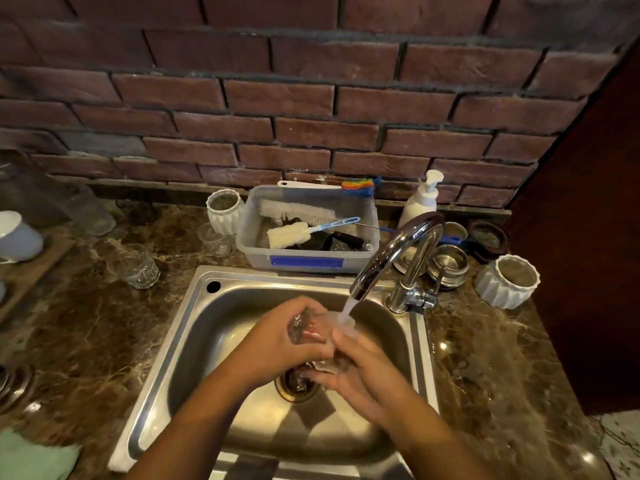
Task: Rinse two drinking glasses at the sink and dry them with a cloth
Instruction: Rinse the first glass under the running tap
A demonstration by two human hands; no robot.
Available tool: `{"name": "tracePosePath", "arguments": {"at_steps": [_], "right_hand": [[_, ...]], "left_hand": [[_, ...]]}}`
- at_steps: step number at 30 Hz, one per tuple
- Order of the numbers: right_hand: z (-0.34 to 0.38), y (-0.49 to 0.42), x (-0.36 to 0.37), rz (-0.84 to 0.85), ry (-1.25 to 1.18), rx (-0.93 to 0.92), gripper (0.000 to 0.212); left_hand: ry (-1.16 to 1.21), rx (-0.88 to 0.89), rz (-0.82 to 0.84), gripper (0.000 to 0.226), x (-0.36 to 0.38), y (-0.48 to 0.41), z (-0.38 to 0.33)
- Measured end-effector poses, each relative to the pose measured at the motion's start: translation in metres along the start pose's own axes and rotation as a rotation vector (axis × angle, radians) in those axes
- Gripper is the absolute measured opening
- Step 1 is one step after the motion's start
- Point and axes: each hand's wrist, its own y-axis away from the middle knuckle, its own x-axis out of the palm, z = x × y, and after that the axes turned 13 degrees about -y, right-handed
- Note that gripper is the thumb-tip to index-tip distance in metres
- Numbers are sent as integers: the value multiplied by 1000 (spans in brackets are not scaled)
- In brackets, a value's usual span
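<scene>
A clear drinking glass [311, 332] lies tilted on its side over the steel sink [194, 341], gripped by both hands under running water from the chrome faucet [398, 251]. The left hand [277, 341] is curled closed around the glass's base end, and the right hand [360, 372] clasps its mouth end, where the stream lands. Below them sits the drain [294, 389].

A second glass [136, 266] stands upright on the marble surface [86, 323] to the left of the sink, with a smaller glass [215, 240] behind it. A green cloth [31, 459] lies at the near left corner.

Behind the sink, a plastic tub [308, 261] holds bottle brushes [298, 211]. A white pump bottle [420, 199] stands beside it against the brick wall [311, 98].
</scene>
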Motion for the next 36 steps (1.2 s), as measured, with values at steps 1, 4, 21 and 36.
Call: {"name": "tracePosePath", "arguments": {"at_steps": [1, 4, 21, 36], "right_hand": [[-5, 0, 5, -19, -58, -35, 37], [-11, -1, 22, -140, 476, -341, 24], [14, -14, 18, -349, 1311, -671, 44], [24, 9, 24, 96, 1811, -638, 14]], "left_hand": [[50, 14, -38, 46, 1, -1, 0], [303, -53, -153, 30, 14, -2, 0], [1077, -676, -296, 30, 72, -22, -20], [1245, -619, 108, 34, 43, -13, -10]]}}
